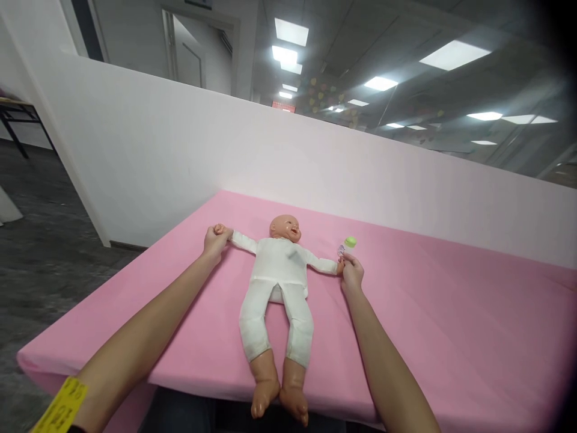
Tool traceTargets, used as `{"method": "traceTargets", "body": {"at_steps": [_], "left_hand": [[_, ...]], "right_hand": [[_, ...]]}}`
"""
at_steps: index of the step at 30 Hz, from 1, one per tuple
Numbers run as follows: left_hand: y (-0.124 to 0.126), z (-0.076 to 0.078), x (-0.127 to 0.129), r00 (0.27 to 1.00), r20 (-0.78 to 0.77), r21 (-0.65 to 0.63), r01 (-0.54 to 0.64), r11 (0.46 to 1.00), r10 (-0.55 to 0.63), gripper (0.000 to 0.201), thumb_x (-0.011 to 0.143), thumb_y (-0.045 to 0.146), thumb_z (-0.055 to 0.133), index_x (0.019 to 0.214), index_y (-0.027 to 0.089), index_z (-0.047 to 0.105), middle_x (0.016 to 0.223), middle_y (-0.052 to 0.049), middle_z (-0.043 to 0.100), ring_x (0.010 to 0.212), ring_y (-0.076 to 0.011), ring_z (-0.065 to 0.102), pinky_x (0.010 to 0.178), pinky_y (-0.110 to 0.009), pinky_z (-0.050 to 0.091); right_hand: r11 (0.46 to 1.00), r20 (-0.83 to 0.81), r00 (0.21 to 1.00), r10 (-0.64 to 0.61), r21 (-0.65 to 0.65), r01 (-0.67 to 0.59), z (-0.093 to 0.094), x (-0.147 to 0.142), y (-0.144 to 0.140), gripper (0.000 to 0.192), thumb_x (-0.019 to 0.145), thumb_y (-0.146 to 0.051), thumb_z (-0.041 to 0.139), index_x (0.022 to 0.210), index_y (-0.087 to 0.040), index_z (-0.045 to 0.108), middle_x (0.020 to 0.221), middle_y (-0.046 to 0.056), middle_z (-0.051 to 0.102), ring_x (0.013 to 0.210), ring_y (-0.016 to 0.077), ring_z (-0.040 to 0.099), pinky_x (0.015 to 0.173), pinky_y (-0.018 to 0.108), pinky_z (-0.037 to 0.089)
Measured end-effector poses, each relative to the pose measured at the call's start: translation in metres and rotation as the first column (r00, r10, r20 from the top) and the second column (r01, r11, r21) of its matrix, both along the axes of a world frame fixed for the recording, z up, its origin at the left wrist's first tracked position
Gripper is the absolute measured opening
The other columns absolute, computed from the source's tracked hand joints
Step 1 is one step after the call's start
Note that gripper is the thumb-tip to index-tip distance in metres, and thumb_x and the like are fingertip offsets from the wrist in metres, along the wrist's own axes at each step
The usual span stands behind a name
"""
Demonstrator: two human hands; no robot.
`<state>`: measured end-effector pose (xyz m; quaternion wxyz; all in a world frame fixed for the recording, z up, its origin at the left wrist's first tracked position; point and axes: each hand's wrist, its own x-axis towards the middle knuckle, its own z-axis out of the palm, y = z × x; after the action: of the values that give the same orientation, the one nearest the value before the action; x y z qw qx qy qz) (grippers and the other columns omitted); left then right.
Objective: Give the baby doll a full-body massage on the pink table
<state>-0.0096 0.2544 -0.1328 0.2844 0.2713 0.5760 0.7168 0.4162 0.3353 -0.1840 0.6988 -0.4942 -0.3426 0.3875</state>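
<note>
A baby doll (279, 282) in a white one-piece suit lies on its back on a pink-covered table (451, 325), head away from me, arms spread, bare feet over the near edge. My left hand (215, 240) grips the doll's hand on the left side. My right hand (351, 272) holds the doll's other hand. A small baby bottle with a green cap (347, 245) lies on the cloth just beyond my right hand.
A white partition wall (180, 144) runs behind the table, with glass above it. Grey floor (40, 252) lies to the left, where a dark table frame (18, 120) stands. A yellow band (63, 406) is on my left wrist.
</note>
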Motion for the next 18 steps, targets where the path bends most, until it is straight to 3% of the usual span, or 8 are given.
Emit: {"method": "traceTargets", "body": {"at_steps": [6,11,14,18], "left_hand": [[-0.003,0.001,0.000,0.997,-0.078,-0.060,-0.019,0.998,0.014,0.043,0.063,0.022,0.077,0.101,0.023,0.056,0.103,-0.003,0.063,0.084,-0.0172,0.064,0.065,-0.027,0.052],[-0.006,0.002,0.001,0.983,-0.182,-0.125,-0.010,0.992,-0.013,0.047,0.069,0.029,0.077,0.110,0.026,0.057,0.103,-0.004,0.064,0.079,-0.0181,0.063,0.060,-0.027,0.049],[-0.007,0.003,0.001,0.985,-0.171,-0.134,-0.008,0.991,-0.015,0.046,0.067,0.029,0.077,0.108,0.025,0.056,0.103,-0.004,0.064,0.079,-0.0184,0.062,0.059,-0.027,0.048],[-0.005,0.001,-0.002,0.989,-0.148,-0.120,-0.015,0.993,-0.003,0.046,0.064,0.025,0.077,0.104,0.025,0.055,0.101,-0.003,0.064,0.081,-0.0180,0.062,0.060,-0.025,0.047]], "right_hand": [[0.999,0.253,0.967,0.035,-0.024,-0.030,0.003,0.003,-0.009,0.029,0.065,-0.031,0.066,0.089,-0.018,0.077,0.093,0.004,0.076,0.094,0.0234,0.068,0.090,0.037,0.053],[0.996,0.627,0.773,0.093,-0.063,-0.069,0.010,0.003,-0.018,0.030,0.073,-0.036,0.058,0.089,-0.022,0.079,0.097,0.005,0.077,0.098,0.0267,0.067,0.094,0.039,0.050],[0.994,0.678,0.727,0.107,-0.060,-0.090,0.012,0.003,-0.020,0.030,0.075,-0.037,0.056,0.085,-0.022,0.080,0.097,0.006,0.078,0.098,0.0277,0.067,0.094,0.040,0.050],[0.993,0.679,0.726,0.111,-0.057,-0.099,0.014,0.002,-0.022,0.030,0.075,-0.039,0.057,0.085,-0.022,0.080,0.096,0.006,0.078,0.096,0.0278,0.068,0.091,0.039,0.050]]}}
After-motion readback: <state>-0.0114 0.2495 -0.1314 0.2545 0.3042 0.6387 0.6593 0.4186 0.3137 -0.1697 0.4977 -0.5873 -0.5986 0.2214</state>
